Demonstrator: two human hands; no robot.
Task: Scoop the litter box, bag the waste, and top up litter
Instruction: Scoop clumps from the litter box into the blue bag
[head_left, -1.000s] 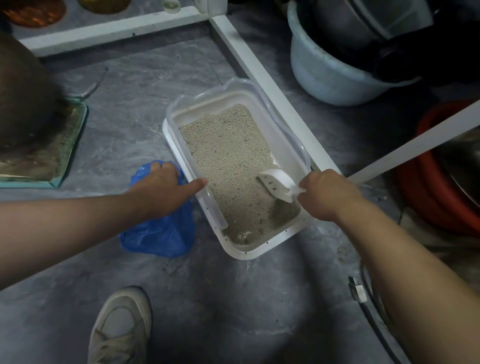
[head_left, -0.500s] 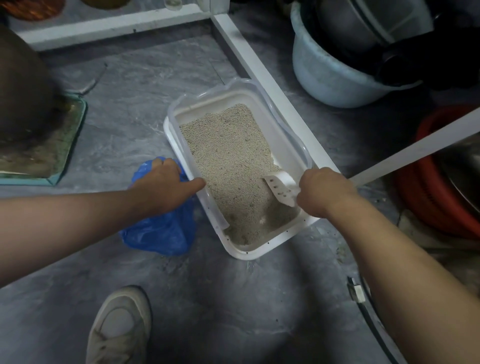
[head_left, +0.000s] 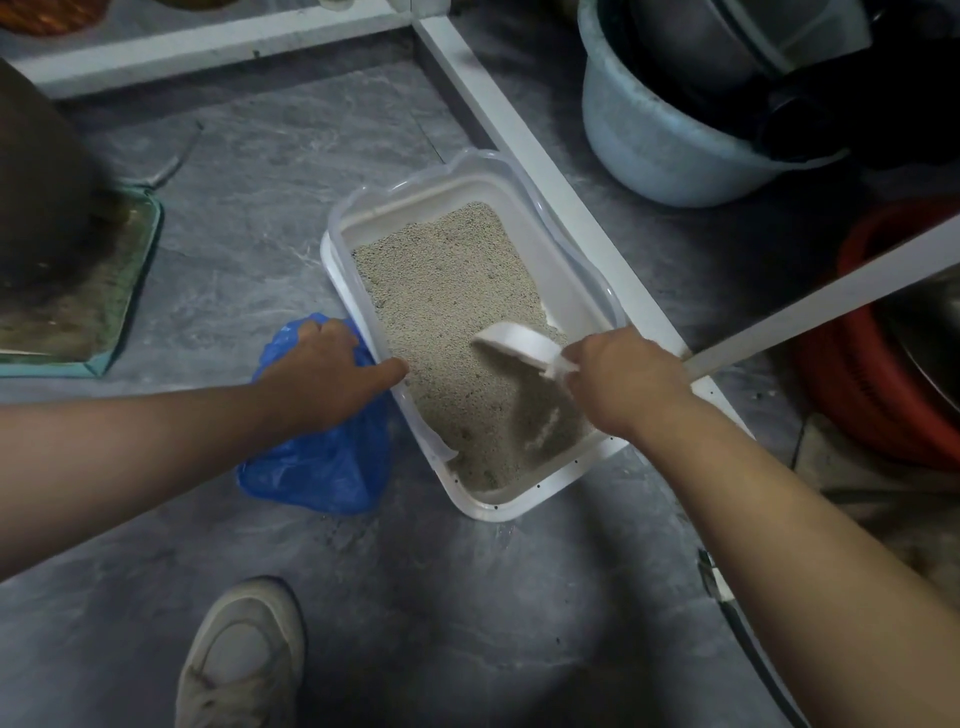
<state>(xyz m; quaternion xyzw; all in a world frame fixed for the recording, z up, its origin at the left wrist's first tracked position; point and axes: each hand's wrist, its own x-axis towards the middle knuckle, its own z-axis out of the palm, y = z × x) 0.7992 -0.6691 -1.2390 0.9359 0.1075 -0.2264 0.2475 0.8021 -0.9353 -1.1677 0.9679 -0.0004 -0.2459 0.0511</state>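
A white litter box (head_left: 524, 499) on the grey floor (head_left: 467, 597) holds pale granular litter (head_left: 441, 291). Beside it lies a blue plastic bag (head_left: 317, 467), gripped by the left hand (head_left: 332, 379). The right hand (head_left: 623, 379) clasps a white scoop (head_left: 519, 343) over the litter.

A pale blue plastic basin (head_left: 670, 150) sits far right on the grey marbled floor (head_left: 260, 171), a red tub (head_left: 852, 374) just nearer. A white frame rail (head_left: 545, 171) runs diagonally between. A beige shoe (head_left: 244, 660) stands near left.
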